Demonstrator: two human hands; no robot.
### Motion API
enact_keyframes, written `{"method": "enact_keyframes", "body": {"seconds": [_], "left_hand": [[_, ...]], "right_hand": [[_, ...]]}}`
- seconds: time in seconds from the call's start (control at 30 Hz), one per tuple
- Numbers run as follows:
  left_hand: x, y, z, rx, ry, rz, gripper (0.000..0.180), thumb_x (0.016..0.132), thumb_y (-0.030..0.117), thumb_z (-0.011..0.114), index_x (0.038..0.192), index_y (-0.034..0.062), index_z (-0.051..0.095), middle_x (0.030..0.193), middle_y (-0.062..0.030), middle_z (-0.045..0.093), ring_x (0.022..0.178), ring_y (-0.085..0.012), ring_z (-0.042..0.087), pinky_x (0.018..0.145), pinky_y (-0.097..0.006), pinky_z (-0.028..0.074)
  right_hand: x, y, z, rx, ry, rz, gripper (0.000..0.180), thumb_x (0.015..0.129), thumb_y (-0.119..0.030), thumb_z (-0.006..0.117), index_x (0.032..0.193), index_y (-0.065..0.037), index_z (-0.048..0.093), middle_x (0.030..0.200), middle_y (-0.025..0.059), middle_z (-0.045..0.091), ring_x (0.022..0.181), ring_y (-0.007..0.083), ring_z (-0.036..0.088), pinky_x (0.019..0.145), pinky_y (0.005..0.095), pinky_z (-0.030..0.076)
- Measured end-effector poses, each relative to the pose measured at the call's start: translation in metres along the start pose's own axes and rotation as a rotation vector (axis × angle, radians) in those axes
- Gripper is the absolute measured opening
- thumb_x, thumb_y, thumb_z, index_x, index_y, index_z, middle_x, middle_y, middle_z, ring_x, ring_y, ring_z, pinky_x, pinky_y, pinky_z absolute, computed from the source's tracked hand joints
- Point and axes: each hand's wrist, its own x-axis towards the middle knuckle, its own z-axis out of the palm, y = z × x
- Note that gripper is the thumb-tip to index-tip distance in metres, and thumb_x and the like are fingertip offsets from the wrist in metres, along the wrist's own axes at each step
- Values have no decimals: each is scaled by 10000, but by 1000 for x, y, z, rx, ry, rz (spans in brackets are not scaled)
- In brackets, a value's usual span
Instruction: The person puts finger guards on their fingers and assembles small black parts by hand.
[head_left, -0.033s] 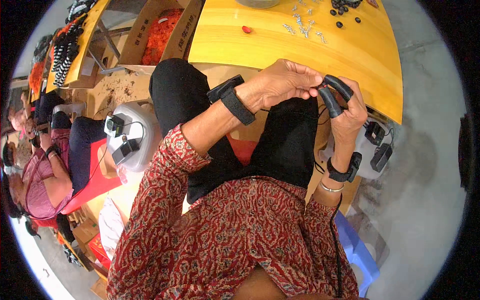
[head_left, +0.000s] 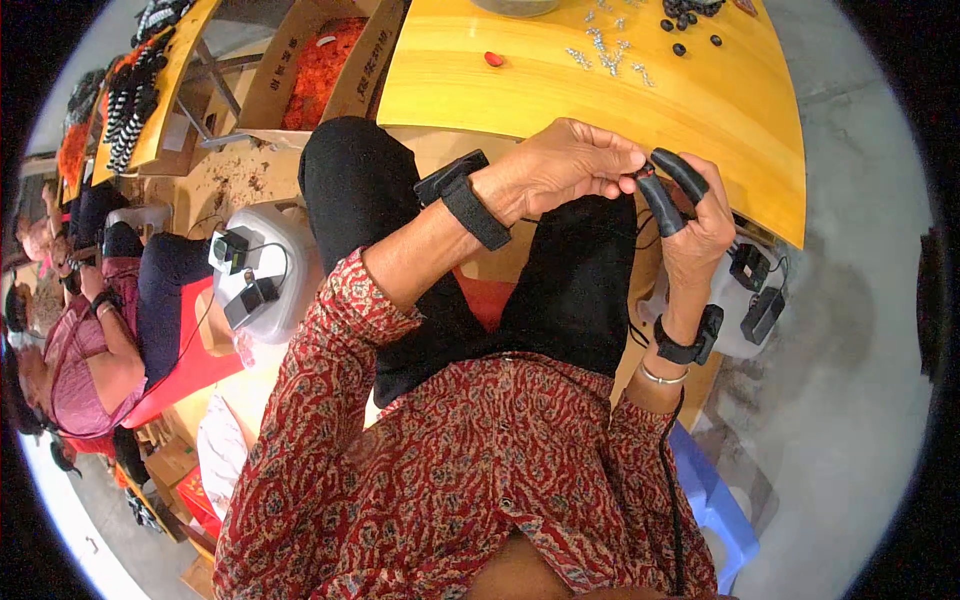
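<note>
Tiny dark bit (head_left: 646, 171) w/ a red spot, too small to ID, sits between your hands, above your lap nr the surface (head_left: 470, 95). Your L hand (head_left: 577, 163) pinches it at the fingertips, prob. to steady it; your R hand (head_left: 703, 228) has thumb & finger slightly apart beside it, in black covers (head_left: 681, 177), prob. guarding skin. Beyond: silver bits (head_left: 605, 52), black beads (head_left: 680, 48), red piece (head_left: 493, 59), prob. left loose for easy picking.

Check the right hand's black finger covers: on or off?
On: one black cover sleeves the forefinger, another black cover the thumb; bare skin shows below both on the right hand.
</note>
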Motion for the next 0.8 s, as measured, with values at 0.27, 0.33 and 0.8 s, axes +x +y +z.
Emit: {"method": "enact_keyframes", "body": {"seconds": [0.27, 0.33, 0.8], "left_hand": [[0, -1, 1, -27, 3, -3, 181, 835, 132, 677, 952, -4, 656, 828, -48, 657, 707, -112, 618, 639, -209, 518], [3, 0, -2, -28, -8, 9, 179, 835, 131, 677, 951, -3, 656, 825, -48, 657, 708, -111, 619, 639, -208, 518], [3, 8, 0, -119, -98, -9, 237, 900, 76, 563, 1096, -52, 595, 956, -106, 651, 833, -148, 635, 770, -241, 529]], "right_hand": [[-2, 7, 3, -1, 11, -17, 266, 678, -51, 748, 924, 3, 666, 918, 97, 617, 800, 210, 615, 679, 271, 476], [0, 9, 6, -81, 39, -76, 232, 679, -37, 737, 890, 13, 653, 923, 109, 622, 804, 239, 623, 689, 290, 487], [-1, 6, 6, -49, 153, 24, 176, 718, -6, 716, 883, 20, 660, 883, 82, 635, 778, 186, 625, 684, 263, 484]]}}
